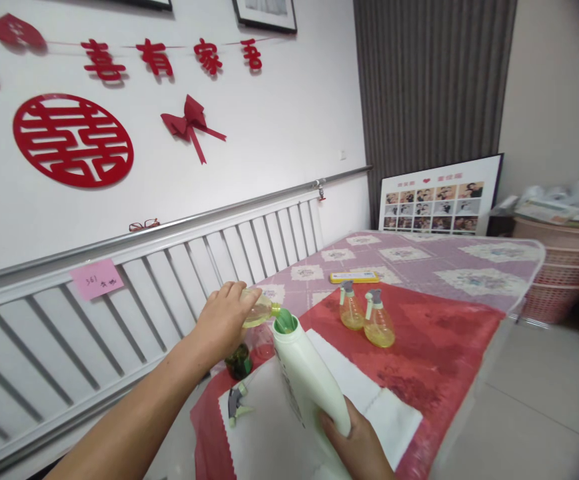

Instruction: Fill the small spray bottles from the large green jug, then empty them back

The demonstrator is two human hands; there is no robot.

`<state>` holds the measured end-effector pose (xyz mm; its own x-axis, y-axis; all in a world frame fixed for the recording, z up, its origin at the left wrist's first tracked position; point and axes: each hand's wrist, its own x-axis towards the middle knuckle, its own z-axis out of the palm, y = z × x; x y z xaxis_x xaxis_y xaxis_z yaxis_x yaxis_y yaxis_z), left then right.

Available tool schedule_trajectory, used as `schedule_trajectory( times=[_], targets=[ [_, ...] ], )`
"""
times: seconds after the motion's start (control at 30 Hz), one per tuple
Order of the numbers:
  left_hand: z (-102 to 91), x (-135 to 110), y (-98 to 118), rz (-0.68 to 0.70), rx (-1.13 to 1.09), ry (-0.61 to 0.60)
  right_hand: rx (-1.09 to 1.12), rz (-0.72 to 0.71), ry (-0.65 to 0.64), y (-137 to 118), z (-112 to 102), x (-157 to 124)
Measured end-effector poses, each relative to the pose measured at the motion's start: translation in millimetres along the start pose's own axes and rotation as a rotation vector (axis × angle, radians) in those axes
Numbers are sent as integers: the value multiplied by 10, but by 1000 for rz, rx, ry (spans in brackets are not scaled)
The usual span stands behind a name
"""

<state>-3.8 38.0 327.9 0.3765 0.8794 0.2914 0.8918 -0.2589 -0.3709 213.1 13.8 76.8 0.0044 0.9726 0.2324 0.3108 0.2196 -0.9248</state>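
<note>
My left hand is closed around a clear yellow spray bottle without its spray head. It is tilted nearly level, its neck at the green mouth of a pale green detergent bottle. My right hand grips the detergent bottle by its handle; the bottle leans up and to the left. A loose grey-and-white spray head lies on the white cloth. Two yellow spray bottles with their heads on, one behind the other, stand on the red cloth.
A dark green jar stands left of the detergent bottle. A yellow flat case lies behind the spray bottles on the floral tablecloth. A white radiator runs along the left wall. Pink baskets are stacked at right.
</note>
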Motion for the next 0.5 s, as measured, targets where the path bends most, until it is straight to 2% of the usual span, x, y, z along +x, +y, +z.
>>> schedule_trajectory(
  times=[0.5],
  targets=[
    [-8,-6,19,-15,14,2,20,-11,21,-62,-19,0]
  ],
)
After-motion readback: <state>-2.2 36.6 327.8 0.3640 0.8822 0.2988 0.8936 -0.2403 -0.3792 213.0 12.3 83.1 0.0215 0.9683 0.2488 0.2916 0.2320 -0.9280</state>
